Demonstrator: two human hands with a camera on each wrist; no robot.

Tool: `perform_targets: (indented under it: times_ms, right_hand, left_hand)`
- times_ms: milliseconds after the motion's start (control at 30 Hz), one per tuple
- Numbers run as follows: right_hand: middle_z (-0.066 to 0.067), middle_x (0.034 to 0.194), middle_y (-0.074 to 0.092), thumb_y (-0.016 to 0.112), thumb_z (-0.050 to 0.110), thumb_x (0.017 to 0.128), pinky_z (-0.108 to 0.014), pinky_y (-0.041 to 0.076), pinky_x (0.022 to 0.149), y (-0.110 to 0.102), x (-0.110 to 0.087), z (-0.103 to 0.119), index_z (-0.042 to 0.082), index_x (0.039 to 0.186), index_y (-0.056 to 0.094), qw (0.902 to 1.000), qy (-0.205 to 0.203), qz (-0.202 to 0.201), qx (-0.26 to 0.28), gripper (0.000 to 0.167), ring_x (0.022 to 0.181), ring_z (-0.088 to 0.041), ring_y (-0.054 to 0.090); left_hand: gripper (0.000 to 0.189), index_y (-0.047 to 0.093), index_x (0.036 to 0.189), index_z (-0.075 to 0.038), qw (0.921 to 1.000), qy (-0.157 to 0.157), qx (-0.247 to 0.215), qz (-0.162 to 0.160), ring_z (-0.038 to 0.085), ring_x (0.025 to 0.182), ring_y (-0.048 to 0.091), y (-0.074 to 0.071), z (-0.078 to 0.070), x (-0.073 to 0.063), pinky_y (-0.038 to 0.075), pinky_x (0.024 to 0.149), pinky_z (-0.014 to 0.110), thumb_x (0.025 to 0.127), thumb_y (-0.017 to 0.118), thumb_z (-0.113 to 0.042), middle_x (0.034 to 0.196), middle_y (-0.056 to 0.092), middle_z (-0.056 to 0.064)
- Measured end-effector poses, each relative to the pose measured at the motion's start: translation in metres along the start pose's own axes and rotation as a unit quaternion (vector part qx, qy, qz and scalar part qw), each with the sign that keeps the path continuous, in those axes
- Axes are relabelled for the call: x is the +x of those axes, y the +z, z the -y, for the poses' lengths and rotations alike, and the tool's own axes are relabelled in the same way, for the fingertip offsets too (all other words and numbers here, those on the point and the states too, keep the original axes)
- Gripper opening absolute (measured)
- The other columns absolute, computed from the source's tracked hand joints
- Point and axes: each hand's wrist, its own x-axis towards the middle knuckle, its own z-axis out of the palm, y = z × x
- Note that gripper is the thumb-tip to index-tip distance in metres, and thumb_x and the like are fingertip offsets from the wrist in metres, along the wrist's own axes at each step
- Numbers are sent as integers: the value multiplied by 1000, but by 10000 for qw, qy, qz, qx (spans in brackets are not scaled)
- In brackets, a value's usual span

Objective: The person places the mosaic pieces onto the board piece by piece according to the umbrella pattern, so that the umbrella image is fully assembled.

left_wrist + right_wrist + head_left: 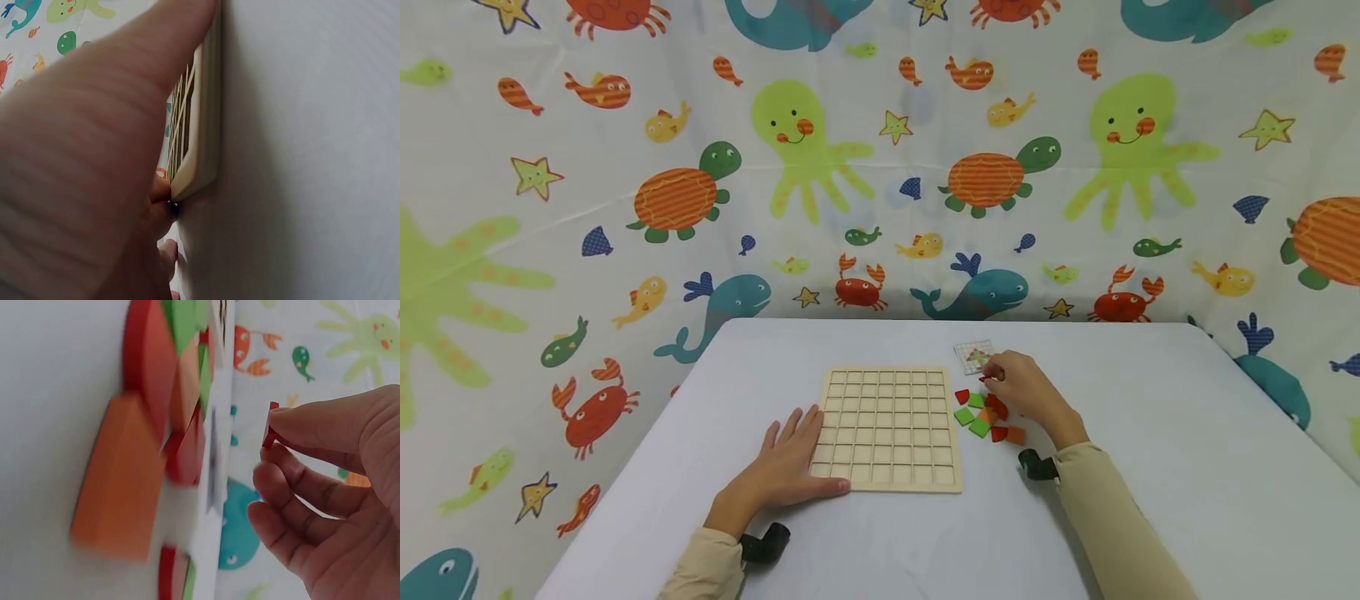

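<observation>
A square wooden grid board (887, 429) lies flat on the white table. My left hand (784, 467) rests at its near left corner, fingers spread along the left side and the thumb on the front edge. Between thumb and fingertip my right hand (1026, 387) pinches a small red tile (270, 425), held above the table. Just below that hand, right of the board, lies a loose pile of tiles: green tiles (979, 427), orange tiles (1016, 436) and red tiles with a curved edge (962, 397).
A small gridded picture card (970, 358) lies beyond the pile, partly behind the right hand. The white table (1150, 400) extends to both sides. Behind it hangs a cloth (880, 183) printed with sea animals.
</observation>
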Motion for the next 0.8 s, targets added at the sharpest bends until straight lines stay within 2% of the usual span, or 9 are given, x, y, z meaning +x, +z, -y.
perform_targets:
  times_ms: [67, 267, 433, 600, 800]
  right_hand:
    - [-11, 100, 65, 73, 4, 100, -41, 60, 86, 4, 4, 8, -2, 111, 74, 9997, -245, -39, -28, 13, 93, -28, 60]
    - [-9, 96, 66, 72, 2, 99, -42, 59, 84, 18, 15, 31, -2, 105, 75, 9962, -869, 2, -109, 7, 88, -26, 60]
    - [-7, 95, 66, 72, 4, 100, -41, 57, 83, 29, 25, 49, 0, 103, 76, 9933, -1149, 104, -9, 6, 88, -24, 59]
    - [-8, 95, 67, 70, 1, 99, -42, 57, 82, 40, 36, 66, -1, 101, 75, 9867, -1609, 130, 170, 6, 88, -24, 62]
    - [-8, 96, 68, 69, -1, 98, -39, 58, 83, 54, 45, 82, -2, 102, 75, 9809, -1876, 310, 404, 7, 89, -23, 64]
  left_hand:
    - [131, 20, 168, 6, 10000, -14, 37, -15, 46, 162, 7, -2, 1, -1, 1, 126, 67, 82, 77, -75, 176, 17, 23]
    - [130, 19, 168, 6, 10000, 20, 20, 6, 45, 162, 8, -1, 2, 0, 2, 125, 67, 82, 76, -75, 176, 18, 23]
    - [132, 18, 168, 5, 10000, -34, -25, 19, 44, 162, 7, 0, 0, 0, 1, 126, 67, 81, 76, -76, 176, 17, 22]
    - [131, 19, 168, 5, 10000, -57, -41, -51, 44, 162, 8, -1, -1, 0, 1, 126, 66, 81, 77, -75, 176, 18, 22]
    - [130, 20, 168, 4, 10000, -32, -62, -26, 44, 162, 8, 0, -3, -2, 2, 126, 67, 82, 76, -75, 176, 19, 21]
